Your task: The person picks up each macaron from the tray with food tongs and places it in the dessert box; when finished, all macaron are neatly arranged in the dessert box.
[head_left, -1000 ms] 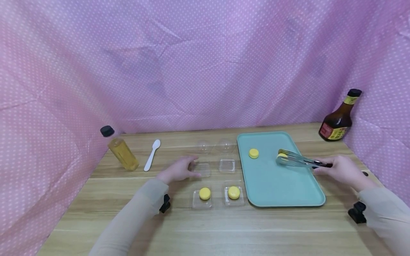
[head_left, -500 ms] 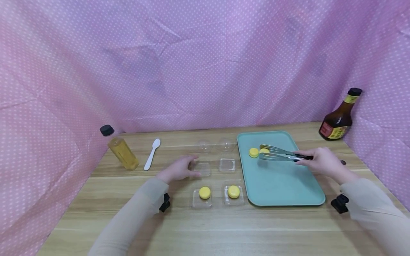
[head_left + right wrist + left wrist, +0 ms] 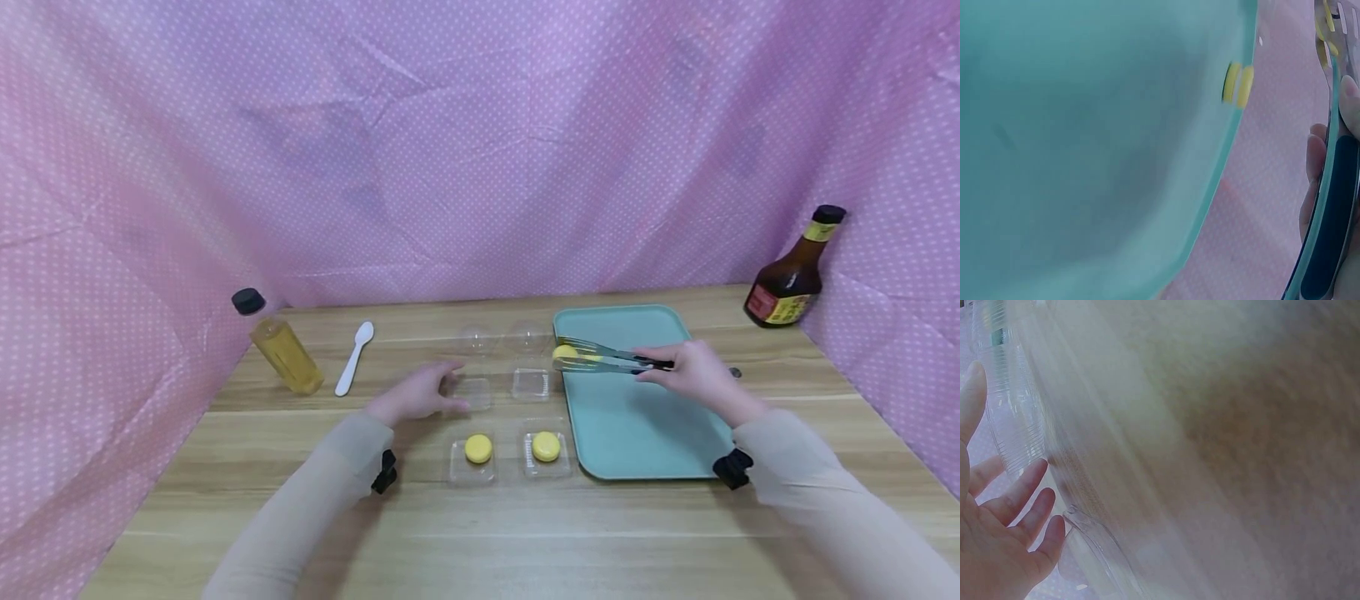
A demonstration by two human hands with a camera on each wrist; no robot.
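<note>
My right hand (image 3: 693,371) grips metal tongs (image 3: 611,367) with dark handles. A yellow macaron (image 3: 564,356) sits between the tong tips, over the tray's left edge. Behind the tongs a second macaron (image 3: 1238,85) stays on the green tray (image 3: 637,442). My left hand (image 3: 422,394) lies beside a clear plastic box (image 3: 474,393), thumb and fingers spread apart around its left side. In the left wrist view its fingers look loosely bent, close to the ribbed clear plastic (image 3: 1016,425). Another clear box (image 3: 531,383) stands just to the right.
Nearer me, two clear boxes hold a yellow macaron (image 3: 478,448) and another macaron (image 3: 546,447). Clear domed lids (image 3: 527,335) lie at the back. A white spoon (image 3: 355,358) and an oil bottle (image 3: 285,350) are left; a brown sauce bottle (image 3: 789,279) stands back right.
My right hand has moved left across the tray, carrying the macaron in the tongs from mid-tray past the other macaron to the left edge. My left hand has kept its place.
</note>
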